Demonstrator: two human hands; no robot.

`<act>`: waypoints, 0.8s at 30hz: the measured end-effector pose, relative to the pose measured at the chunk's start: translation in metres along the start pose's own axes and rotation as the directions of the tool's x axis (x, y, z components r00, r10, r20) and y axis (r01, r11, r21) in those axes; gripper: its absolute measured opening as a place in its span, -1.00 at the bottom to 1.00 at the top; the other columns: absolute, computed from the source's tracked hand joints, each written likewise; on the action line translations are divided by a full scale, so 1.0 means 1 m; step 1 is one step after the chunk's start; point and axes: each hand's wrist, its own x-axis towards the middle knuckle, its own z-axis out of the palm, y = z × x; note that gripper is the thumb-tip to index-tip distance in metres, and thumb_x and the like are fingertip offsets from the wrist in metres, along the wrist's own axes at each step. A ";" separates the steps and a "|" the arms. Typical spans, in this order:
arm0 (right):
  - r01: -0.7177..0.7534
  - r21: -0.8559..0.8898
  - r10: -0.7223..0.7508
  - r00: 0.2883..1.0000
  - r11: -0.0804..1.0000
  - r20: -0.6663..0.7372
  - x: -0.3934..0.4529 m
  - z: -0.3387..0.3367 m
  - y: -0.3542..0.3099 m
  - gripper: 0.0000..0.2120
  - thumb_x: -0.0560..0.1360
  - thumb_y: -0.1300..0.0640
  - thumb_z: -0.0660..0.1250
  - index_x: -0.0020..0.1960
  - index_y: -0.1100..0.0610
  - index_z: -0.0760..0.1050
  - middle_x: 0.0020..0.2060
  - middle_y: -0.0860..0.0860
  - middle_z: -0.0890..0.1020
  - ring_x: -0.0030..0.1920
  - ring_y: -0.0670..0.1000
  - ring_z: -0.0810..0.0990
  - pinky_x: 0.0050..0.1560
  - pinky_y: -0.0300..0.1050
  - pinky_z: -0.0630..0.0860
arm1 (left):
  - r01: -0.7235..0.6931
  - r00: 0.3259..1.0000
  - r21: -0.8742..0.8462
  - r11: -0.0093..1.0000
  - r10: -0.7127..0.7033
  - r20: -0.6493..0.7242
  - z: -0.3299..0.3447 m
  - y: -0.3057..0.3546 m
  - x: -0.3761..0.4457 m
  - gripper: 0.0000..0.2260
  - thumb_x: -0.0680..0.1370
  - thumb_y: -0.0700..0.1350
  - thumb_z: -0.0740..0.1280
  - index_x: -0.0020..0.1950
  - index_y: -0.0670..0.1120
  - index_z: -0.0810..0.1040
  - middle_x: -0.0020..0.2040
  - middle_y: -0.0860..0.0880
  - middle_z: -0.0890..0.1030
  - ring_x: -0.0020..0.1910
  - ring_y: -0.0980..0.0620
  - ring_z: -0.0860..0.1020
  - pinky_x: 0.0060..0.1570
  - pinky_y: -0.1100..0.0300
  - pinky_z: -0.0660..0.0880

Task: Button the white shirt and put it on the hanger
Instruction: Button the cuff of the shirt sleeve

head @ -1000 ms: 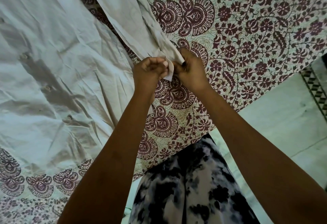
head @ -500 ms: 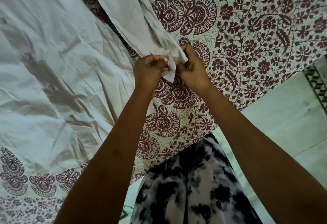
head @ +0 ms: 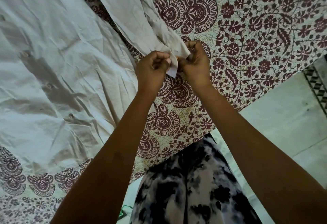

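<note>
White shirt (head: 53,61) lies spread flat on the patterned bedsheet (head: 256,34), body w/ its row of buttons at left, one sleeve (head: 134,20) running diagonally down to the hands near centre. Left hand (head: 150,68) & right hand (head: 196,62) sit close together, fingers curled, both pinching the cuff (head: 174,59) at the sleeve end, a corner of it hanging between them. Person's black-and-white trousers (head: 191,184) and pale floor (head: 283,123) show below the bed edge.

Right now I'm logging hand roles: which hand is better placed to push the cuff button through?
Probably the right hand: its fingers pinch the white cotton shirt cuff right by the small button. The left hand holds the loose flap.
</note>
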 end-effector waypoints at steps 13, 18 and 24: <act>-0.296 0.255 0.322 0.944 0.920 -0.066 -0.006 0.008 -0.028 -0.78 0.43 0.38 0.35 -0.06 0.15 0.38 -0.11 0.15 0.58 -0.21 0.06 0.57 -0.35 -0.22 0.56 | -0.454 0.883 0.508 0.732 0.448 0.144 -0.001 -0.003 0.006 -0.87 0.52 -0.18 0.27 -0.12 -0.23 0.53 -0.21 -0.14 0.59 -0.23 -0.05 0.51 -0.25 0.15 0.34; -0.236 0.217 0.257 0.964 0.947 -0.074 -0.004 0.008 -0.023 -0.73 0.47 0.38 0.28 -0.11 0.05 0.30 -0.01 0.18 0.54 -0.09 0.08 0.53 -0.41 -0.25 0.49 | -0.181 0.983 0.340 0.923 0.156 0.100 0.004 0.012 0.008 -0.90 0.53 -0.20 0.29 -0.09 -0.22 0.54 -0.21 -0.04 0.57 -0.24 0.05 0.49 -0.21 0.22 0.41; -0.179 0.359 0.189 0.982 0.916 0.009 -0.008 0.004 -0.013 -0.77 0.49 0.38 0.27 -0.03 0.11 0.31 -0.14 0.04 0.55 -0.20 -0.03 0.55 -0.42 -0.26 0.52 | 0.307 0.927 -0.008 0.952 -0.298 0.228 -0.007 0.036 0.024 -0.80 0.54 -0.29 0.24 -0.25 -0.09 0.50 -0.34 -0.03 0.52 -0.39 0.12 0.46 -0.42 0.38 0.46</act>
